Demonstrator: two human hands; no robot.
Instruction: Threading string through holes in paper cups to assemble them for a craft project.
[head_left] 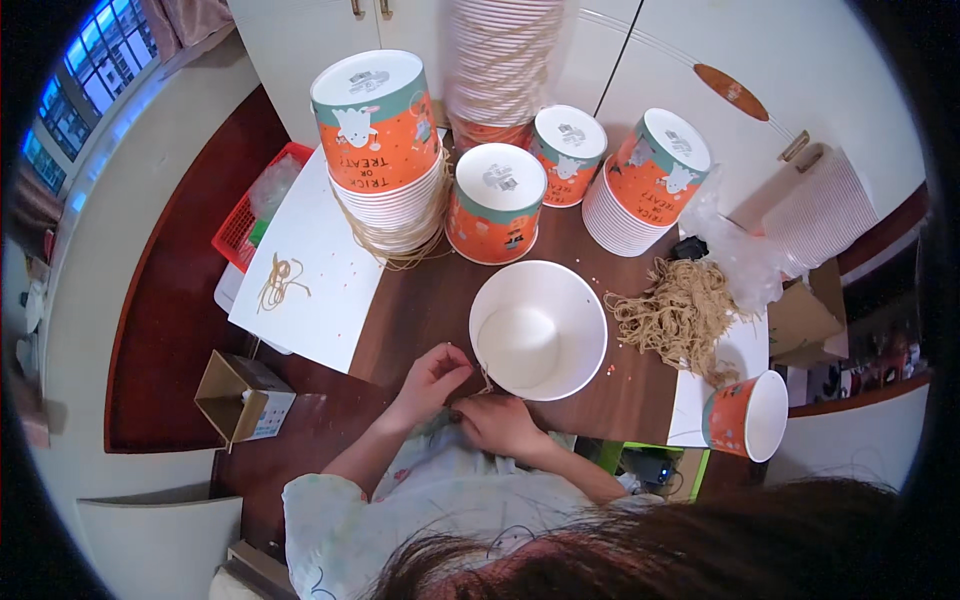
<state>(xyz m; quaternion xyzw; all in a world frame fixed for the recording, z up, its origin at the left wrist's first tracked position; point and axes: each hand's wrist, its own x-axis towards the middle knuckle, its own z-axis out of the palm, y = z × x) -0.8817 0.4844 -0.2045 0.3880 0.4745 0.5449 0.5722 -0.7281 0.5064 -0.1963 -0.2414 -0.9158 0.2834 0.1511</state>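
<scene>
The open paper bucket (538,325) stood on the bench (630,405) just beyond your hands, mouth up. A thin cord (486,377) ran from its near-left rim toward your right hand (500,425), half closed below it. Your left hand (432,378) curled loosely beside the rim; whether either gripped cord couldn't be told.

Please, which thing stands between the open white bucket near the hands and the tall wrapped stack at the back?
In the head view, an upside-down orange bucket stands between the open white bucket and the tall wrapped stack.
</scene>
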